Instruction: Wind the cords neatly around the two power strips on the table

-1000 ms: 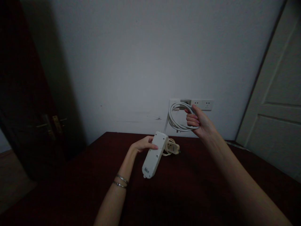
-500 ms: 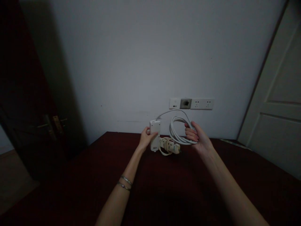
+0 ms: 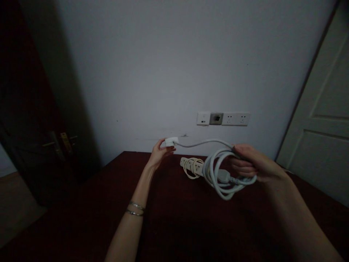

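My left hand (image 3: 157, 155) is closed around a white power strip (image 3: 171, 141), raised above the far table edge and turned with its cord end toward me. From that end a light grey cord runs right to my right hand (image 3: 252, 162). There my fingers grip the coiled cord (image 3: 214, 173), its loops hanging off to the left. A pale plug (image 3: 224, 176) shows among the loops. Behind the coil, on the table, lies a second, cream power strip (image 3: 183, 162) with its own cord wound round it. The coil covers its right end.
The dark red table (image 3: 174, 218) meets a plain wall (image 3: 158, 72). Wall sockets (image 3: 236, 119) are set above the table's back edge. A dark door (image 3: 29, 120) with a metal handle stands at the left, and a pale door (image 3: 321, 145) at the right.
The held power strip has tipped from upright to end-on and moved slightly left and up. My right hand has moved right and nearer with the coil, stretching the cord between my hands.
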Tool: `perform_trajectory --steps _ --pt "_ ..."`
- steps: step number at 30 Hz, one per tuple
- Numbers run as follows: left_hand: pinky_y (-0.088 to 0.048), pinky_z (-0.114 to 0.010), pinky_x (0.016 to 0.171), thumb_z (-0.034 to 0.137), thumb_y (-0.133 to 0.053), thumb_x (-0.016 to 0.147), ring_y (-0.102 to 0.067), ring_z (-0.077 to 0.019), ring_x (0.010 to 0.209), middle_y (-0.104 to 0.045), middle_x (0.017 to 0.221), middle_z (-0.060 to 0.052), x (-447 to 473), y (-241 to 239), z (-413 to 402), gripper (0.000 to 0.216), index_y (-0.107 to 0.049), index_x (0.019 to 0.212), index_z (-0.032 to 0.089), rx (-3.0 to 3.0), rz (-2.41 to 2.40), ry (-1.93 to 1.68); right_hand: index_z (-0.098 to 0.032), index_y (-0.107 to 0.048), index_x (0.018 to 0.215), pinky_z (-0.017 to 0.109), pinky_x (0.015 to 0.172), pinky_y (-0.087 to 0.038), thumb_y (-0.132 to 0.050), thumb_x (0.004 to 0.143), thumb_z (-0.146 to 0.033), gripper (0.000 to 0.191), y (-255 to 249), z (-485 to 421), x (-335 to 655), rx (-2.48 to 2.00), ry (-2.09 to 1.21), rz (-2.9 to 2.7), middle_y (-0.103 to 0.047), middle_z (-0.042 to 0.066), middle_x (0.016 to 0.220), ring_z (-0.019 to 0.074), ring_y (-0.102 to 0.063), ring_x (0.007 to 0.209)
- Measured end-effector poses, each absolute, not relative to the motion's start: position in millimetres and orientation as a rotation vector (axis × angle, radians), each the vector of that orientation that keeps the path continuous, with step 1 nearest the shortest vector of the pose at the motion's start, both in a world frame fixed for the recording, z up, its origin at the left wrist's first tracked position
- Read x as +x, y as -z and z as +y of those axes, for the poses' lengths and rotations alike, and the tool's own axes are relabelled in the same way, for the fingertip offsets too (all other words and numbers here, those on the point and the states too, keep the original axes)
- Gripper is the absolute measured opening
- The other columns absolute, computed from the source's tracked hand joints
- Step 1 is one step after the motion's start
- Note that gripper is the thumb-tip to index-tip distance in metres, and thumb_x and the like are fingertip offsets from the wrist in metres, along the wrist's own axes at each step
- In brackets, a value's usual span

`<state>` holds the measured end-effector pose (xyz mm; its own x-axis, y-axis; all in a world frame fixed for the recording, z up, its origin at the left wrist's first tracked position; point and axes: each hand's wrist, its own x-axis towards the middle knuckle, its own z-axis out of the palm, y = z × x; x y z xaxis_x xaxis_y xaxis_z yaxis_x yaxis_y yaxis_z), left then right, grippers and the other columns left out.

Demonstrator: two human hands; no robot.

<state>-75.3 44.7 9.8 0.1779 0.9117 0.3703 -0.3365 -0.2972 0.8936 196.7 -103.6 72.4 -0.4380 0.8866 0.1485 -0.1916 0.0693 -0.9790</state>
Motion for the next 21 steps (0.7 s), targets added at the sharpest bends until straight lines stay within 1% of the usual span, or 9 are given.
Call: perform_trajectory --steps 2,3,5,7,9,11,13,17,21 --pt "-0.05 -0.031 0.074 0.007 -0.062 0.057 -0.063 -0.0181 0.079 -0.065 0.093 -0.008 -75 -8 46 0.052 -0.053 0.107 0.017 1.17 0.443 -1.372 -0.015 -0.055 0.069 0.012 0.028 -0.009 -0.065 0.071 -0.048 0.035 -71 -109 196 -0.769 -1.542 -1.603 -0.028 -0.011 0.041 -0.001 -0.011 0.032" --pt "-0.05 -0.033 0.075 0.008 -0.06 0.057 -0.063 -0.019 0.082 -0.064 0.097 -0.009 -75 -6 47 0.048 -0.054 0.104 0.016 1.099 0.379 -1.351 -0.014 -0.057 0.071 0.012 0.029 -0.01 -0.064 0.073 -0.048 0.034 -71 -112 195 -0.801 -1.538 -1.695 -0.03 -0.01 0.041 -0.0005 -0.014 0.032" --pt "-0.051 -0.037 0.072 0.017 -0.059 0.061 -0.062 -0.0213 0.083 -0.063 0.099 -0.011 -72 -4 48 0.037 -0.056 0.098 0.014 0.994 0.334 -1.289 -0.013 -0.06 0.074 0.013 0.03 -0.014 -0.061 0.076 -0.046 0.034 -73 -117 191 -0.896 -1.512 -1.883 -0.035 -0.008 0.041 0.0007 -0.022 0.032" --pt "-0.051 -0.036 0.068 0.023 -0.06 0.064 -0.061 -0.0208 0.079 -0.063 0.095 -0.011 -66 -2 48 0.033 -0.056 0.096 0.015 0.978 0.392 -1.263 -0.012 -0.062 0.073 0.014 0.031 -0.017 -0.06 0.077 -0.045 0.033 -76 -120 187 -1.005 -1.484 -2.031 -0.036 -0.007 0.041 0.0015 -0.026 0.034" --pt "-0.05 -0.032 0.064 0.021 -0.064 0.063 -0.061 -0.018 0.073 -0.064 0.088 -0.008 -59 1 46 0.038 -0.054 0.1 0.017 1.042 0.499 -1.271 -0.012 -0.063 0.073 0.014 0.031 -0.02 -0.06 0.076 -0.044 0.032 -79 -120 182 -1.095 -1.455 -2.116 -0.038 -0.007 0.042 0.0018 -0.028 0.035" --pt "-0.049 -0.029 0.063 0.013 -0.066 0.058 -0.061 -0.0169 0.072 -0.064 0.086 -0.006 -52 3 42 0.052 -0.05 0.107 0.02 1.138 0.554 -1.271 -0.012 -0.064 0.074 0.013 0.031 -0.021 -0.061 0.076 -0.043 0.031 -79 -115 178 -1.168 -1.397 -2.155 -0.039 -0.006 0.043 0.0018 -0.029 0.035" --pt "-0.049 -0.029 0.068 0.006 -0.065 0.054 -0.061 -0.0174 0.078 -0.063 0.092 -0.005 -46 3 38 0.061 -0.048 0.111 0.021 1.254 0.545 -1.258 -0.012 -0.064 0.074 0.013 0.03 -0.021 -0.062 0.075 -0.043 0.03 -79 -106 175 -1.236 -1.34 -2.152 -0.04 -0.006 0.044 0.0018 -0.03 0.035" --pt "-0.048 -0.029 0.075 0.001 -0.061 0.052 -0.06 -0.0185 0.087 -0.058 0.109 -0.006 -38 -1 27 0.064 -0.052 0.112 0.022 1.515 0.459 -1.141 -0.012 -0.066 0.079 0.014 0.03 -0.021 -0.07 0.067 -0.041 0.032 -78 -82 172 -1.282 -1.279 -2.083 -0.042 -0.007 0.042 0.0019 -0.03 0.032" --pt "-0.047 -0.028 0.071 0.002 -0.065 0.053 -0.06 -0.0192 0.086 -0.058 0.108 -0.007 -26 -4 13 0.071 -0.049 0.119 0.024 1.556 0.328 -0.978 -0.012 -0.065 0.074 0.015 0.032 -0.023 -0.071 0.065 -0.04 0.03 -82 -62 166 -1.207 -1.288 -2.108 -0.044 -0.007 0.042 0.0021 -0.032 0.033"
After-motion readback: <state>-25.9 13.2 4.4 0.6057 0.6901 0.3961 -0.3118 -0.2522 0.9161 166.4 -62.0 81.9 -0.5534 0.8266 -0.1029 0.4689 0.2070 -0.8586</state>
